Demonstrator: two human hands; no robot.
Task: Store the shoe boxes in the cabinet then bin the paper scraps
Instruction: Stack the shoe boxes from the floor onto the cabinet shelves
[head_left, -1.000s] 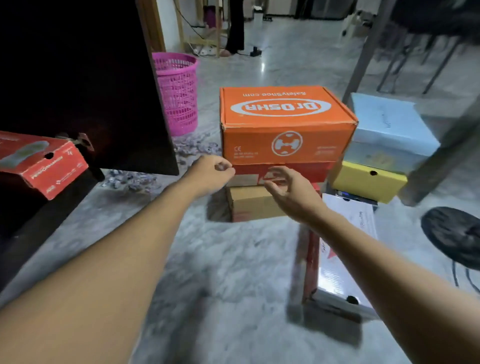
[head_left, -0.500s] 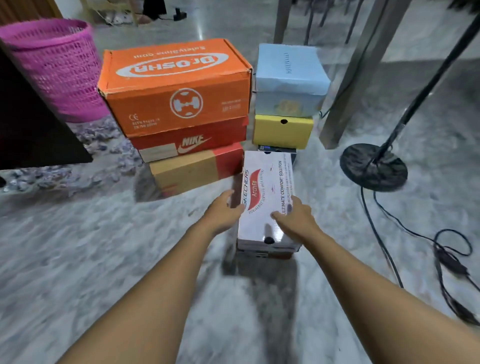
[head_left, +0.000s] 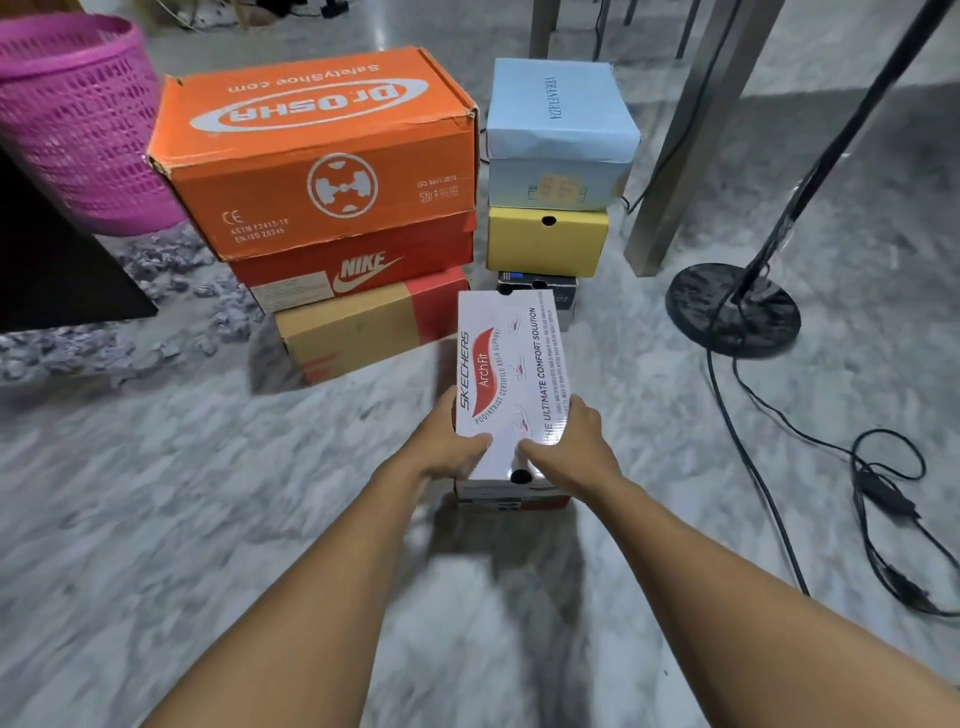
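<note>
Gripping at its near end, the white Skechers box (head_left: 511, 384) is held by the left hand (head_left: 449, 447) and right hand (head_left: 569, 452), fingers curled round its sides, low before the stacked boxes (head_left: 317, 150). Storing is judged barely underway; paper scraps (head_left: 171, 312) are left unbinned beside the pink basket (head_left: 78, 124).

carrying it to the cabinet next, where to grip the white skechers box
Grip the white Skechers box by its two long sides, one hand each, as the left hand and right hand do: it is long and narrow, lid up, end toward you.
</note>
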